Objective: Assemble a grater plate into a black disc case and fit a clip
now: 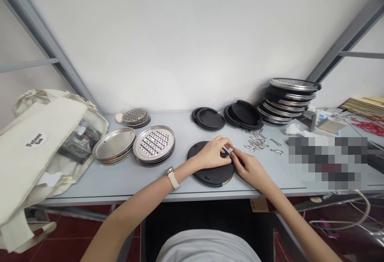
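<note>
Black, a disc [213, 177] is lying just below centre in the head view, under the left hand [213, 153], whose fingers are resting curled beside a metal piece [229, 151]; whether they are gripping it, I cannot tell. The right hand [246, 169] is pinching it, fingertips together. Clips [257, 142] are lying right of centre.

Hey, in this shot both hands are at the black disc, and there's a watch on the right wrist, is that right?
Not quite: the head view shows the watch on the left wrist, not the right. The rest holds: the left hand and right hand are both at the black disc.
</note>
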Demonstrator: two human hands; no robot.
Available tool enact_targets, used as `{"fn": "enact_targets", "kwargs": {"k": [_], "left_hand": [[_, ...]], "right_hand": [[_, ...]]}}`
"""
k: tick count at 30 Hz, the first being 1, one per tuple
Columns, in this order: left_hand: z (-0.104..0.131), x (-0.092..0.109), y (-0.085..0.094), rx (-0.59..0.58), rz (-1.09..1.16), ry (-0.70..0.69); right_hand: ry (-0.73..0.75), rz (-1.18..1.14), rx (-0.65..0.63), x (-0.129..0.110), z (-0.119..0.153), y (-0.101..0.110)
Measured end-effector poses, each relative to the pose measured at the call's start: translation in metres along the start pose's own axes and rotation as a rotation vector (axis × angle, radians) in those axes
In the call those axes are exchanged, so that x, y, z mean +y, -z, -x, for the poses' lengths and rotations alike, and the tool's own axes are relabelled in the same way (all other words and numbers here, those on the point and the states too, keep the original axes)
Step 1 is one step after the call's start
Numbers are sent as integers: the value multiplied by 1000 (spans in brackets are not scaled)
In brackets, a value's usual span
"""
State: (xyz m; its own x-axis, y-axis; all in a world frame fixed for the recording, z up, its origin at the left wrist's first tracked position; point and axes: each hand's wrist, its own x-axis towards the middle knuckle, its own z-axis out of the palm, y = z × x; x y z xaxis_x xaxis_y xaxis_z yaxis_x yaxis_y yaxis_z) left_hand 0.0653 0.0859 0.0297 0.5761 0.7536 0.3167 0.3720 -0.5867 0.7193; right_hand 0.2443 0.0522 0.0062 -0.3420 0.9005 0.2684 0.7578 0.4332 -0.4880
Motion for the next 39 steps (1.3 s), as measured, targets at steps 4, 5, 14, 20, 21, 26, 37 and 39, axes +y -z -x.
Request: {"fn": "enact_targets", "kwargs": {"k": [4,5,14,20,21,26,37,39], "left_hand": [[1,1,1,7,-17,0],[1,1,2,9,-18,-4],[0,1,1,8,27,8],[0,5,2,-6,34,9],[0,5,2,-4,26,5],[0,6,2,9,8,0],[-1,6,2,-14,45,27],[-1,6,2,-11,44,27]], "right_hand": [[-1,34,-13,2,-1,-1],[1,43,-13,2,-1,-1],[34,49,-9,2,-2,-1],[38,36,-2,3,-1,0],[36,39,-1,3,-2,0],[17,44,-10,3,-4,-1],[38,-12,-19,0,-3,2],[35,-22,-19,0,-2,2]]}}
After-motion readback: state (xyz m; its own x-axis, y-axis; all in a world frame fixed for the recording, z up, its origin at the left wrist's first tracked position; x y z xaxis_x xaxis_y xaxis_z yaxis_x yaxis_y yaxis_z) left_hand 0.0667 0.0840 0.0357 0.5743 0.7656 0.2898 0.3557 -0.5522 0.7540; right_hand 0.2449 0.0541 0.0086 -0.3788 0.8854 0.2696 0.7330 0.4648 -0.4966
